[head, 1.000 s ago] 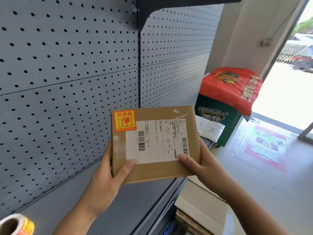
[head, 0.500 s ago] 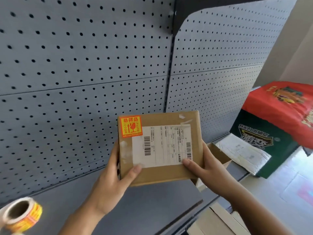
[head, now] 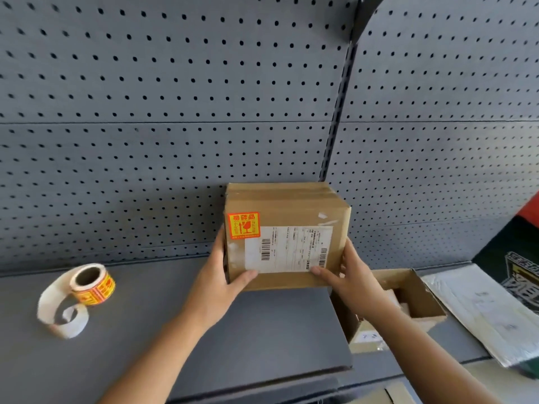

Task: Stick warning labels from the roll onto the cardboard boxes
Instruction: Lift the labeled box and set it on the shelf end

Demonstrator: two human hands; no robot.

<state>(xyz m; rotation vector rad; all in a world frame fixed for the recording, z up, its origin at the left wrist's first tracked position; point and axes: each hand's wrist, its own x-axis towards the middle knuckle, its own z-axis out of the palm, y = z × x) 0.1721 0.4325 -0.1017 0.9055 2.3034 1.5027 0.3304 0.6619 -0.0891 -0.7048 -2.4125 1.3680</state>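
Observation:
A brown cardboard box (head: 291,211) stands near the pegboard at the back of the grey shelf (head: 145,330). Its front face carries a white shipping label and an orange-and-yellow warning label (head: 243,225) in the upper left corner. My left hand (head: 217,279) grips the box's left side with the thumb on the front face. My right hand (head: 347,277) grips the right side, thumb on the shipping label's lower edge. The roll of warning labels (head: 93,284) lies on the shelf to the left, with a curl of empty backing paper trailing from it.
An open cardboard box (head: 420,298) sits on the shelf right of my right hand. A flat grey mailer bag (head: 481,310) lies further right, beside a green and red carton (head: 519,258). Grey pegboard (head: 175,112) backs the shelf.
The box has gone from being held up in the air down to the back of the shelf by the pegboard. My view has swung left and down, bringing the label roll fully into sight.

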